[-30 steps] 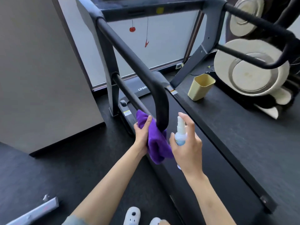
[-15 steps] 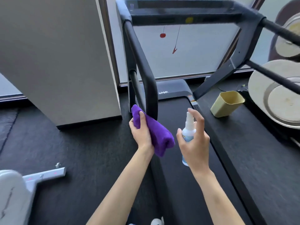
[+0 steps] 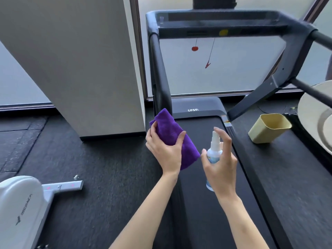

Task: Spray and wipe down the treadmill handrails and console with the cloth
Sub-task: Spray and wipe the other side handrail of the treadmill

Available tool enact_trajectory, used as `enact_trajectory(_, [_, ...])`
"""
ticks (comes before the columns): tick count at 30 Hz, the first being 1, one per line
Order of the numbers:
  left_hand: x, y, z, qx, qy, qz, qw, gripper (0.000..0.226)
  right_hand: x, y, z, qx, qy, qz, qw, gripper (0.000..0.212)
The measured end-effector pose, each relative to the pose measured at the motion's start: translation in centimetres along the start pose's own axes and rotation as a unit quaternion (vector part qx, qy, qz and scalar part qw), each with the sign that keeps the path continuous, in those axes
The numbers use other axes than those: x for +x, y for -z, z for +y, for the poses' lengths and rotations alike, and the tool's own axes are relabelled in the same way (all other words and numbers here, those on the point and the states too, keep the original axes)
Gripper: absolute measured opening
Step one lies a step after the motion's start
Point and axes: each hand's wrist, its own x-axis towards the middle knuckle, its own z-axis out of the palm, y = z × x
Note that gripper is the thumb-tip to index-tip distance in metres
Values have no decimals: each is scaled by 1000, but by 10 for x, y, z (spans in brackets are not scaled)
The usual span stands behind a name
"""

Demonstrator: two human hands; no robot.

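Note:
My left hand (image 3: pixel 166 150) grips a folded purple cloth (image 3: pixel 172 133) just below the lower end of the treadmill's left handrail (image 3: pixel 159 69); whether cloth and rail touch I cannot tell. My right hand (image 3: pixel 220 164) holds a small white spray bottle (image 3: pixel 214 147) upright, with the forefinger arched over its nozzle. The console (image 3: pixel 221 24) spans the top of the frame, and the right handrail (image 3: pixel 321 37) runs off at the upper right. The black running belt (image 3: pixel 201 126) lies under both hands.
A beige pillar (image 3: pixel 89 69) stands left of the treadmill. A yellow-green cup (image 3: pixel 269 127) sits on the dark floor right of the belt, beside a round pale machine (image 3: pixel 316 119). A white exercise machine's base (image 3: pixel 21 200) is at the lower left. A red clip hangs under the console.
The view has swung to face the treadmill head-on. My left hand with the cloth came off the handrail's curved end to just below it. The bottle stayed upright in my right hand.

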Motion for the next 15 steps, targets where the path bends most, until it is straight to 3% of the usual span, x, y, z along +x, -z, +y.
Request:
enact_trajectory(4, [20, 1, -4, -26, 19, 12, 999, 66, 7, -1, 6, -5, 14, -10, 1000, 67])
enact_trajectory(6, [29, 8, -8, -74, 38, -10, 997, 55, 10, 0, 9, 3, 19, -10, 1000, 67])
enact_trajectory(9, [51, 22, -11, -115, 4, -53, 992, 27, 14, 1, 15, 6, 17, -15, 1000, 68])
enact_trajectory(11, [72, 28, -8, -116, -3, -143, 983, 16, 15, 0, 20, 5, 11, -13, 1000, 68])
enact_trajectory(13, [87, 31, -7, -100, 7, -268, 958, 25, 13, -1, 22, 2, 7, -10, 1000, 69])
enact_trajectory(15, [94, 32, -6, -92, 22, -345, 934, 29, 12, -5, 21, 0, 1, -15, 1000, 68])
